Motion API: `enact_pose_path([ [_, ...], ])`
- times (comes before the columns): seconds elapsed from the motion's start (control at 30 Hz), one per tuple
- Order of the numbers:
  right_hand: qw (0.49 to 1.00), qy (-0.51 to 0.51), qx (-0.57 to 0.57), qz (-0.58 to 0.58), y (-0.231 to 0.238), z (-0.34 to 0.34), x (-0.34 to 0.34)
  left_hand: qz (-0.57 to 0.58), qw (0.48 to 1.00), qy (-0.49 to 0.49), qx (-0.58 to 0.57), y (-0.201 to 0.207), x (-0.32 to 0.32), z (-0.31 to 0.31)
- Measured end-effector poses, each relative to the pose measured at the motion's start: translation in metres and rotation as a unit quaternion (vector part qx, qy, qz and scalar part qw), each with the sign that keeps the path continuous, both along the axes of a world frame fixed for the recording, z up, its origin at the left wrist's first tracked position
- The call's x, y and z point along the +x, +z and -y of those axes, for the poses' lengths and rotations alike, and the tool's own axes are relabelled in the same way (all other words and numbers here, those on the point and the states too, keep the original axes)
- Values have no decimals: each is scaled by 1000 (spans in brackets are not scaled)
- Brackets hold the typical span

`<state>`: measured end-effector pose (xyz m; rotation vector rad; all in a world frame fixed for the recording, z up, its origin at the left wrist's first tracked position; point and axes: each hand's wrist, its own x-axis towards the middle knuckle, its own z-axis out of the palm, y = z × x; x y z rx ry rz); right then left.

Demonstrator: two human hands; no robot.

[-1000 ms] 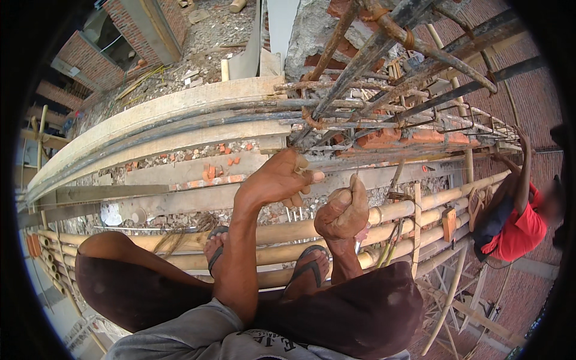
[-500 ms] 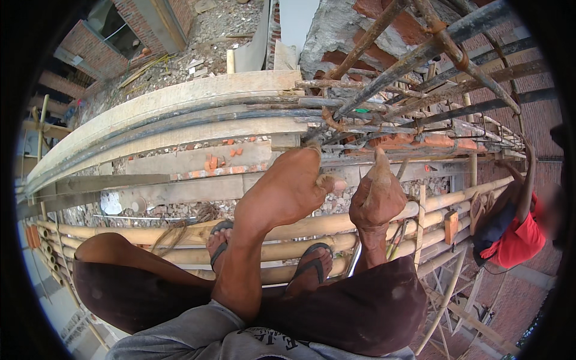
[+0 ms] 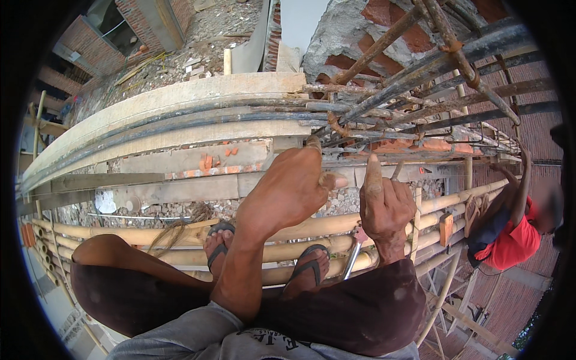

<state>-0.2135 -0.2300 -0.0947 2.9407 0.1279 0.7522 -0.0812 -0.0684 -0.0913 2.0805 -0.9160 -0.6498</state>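
My left hand [image 3: 285, 187] is closed, its index finger at the ends of the steel bars [image 3: 336, 133] and its thumb pointing right. What its curled fingers hold, if anything, is hidden. To the right, my right hand [image 3: 389, 207] is raised with the index finger straight up beneath the exposed red brick [image 3: 393, 146]. Its other fingers are curled, and I cannot make out anything in them. Just left of that wrist, a silvery metal tool [image 3: 355, 251] with a reddish end leans across the bamboo poles [image 3: 324, 227]. Long pale boards [image 3: 228, 130] run left from the bars.
My sandaled feet [image 3: 312, 267] rest on the bamboo scaffold. Rusty steel bars [image 3: 462, 66] jut out at upper right beside broken masonry [image 3: 336, 45]. Another person in a red shirt [image 3: 519, 243] crouches at far right. Rubble [image 3: 222, 36] covers the ground beyond; a fibre bundle [image 3: 174, 234] hangs on the poles.
My right hand has shifted slightly right and turned, uncovering more of the metal tool. My left hand stays by the bar ends. The view has moved a little.
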Motion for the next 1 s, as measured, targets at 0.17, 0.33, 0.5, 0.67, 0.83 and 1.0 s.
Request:
enact_pose_path([
  [0.17,998,-18,-58,-4,3,2,-6,-57,998,5,-23,4,1,2],
  [0.33,999,-8,-28,39,-5,-2,-9,-103,993,-23,-57,2,-3,8],
  [0.5,1000,15,-2,23,-21,-13,-38,-463,826,137,-290,-14,-29,39],
  [0.67,987,-21,157,27,-32,-21,-53,-641,626,245,-372,-41,-59,59],
  [0.83,615,-134,775,59,-22,-38,-48,-657,531,240,-478,-68,-60,70],
  [1.0,312,-94,945,-15,-10,-26,-46,-339,747,253,-513,-75,-58,71],
])
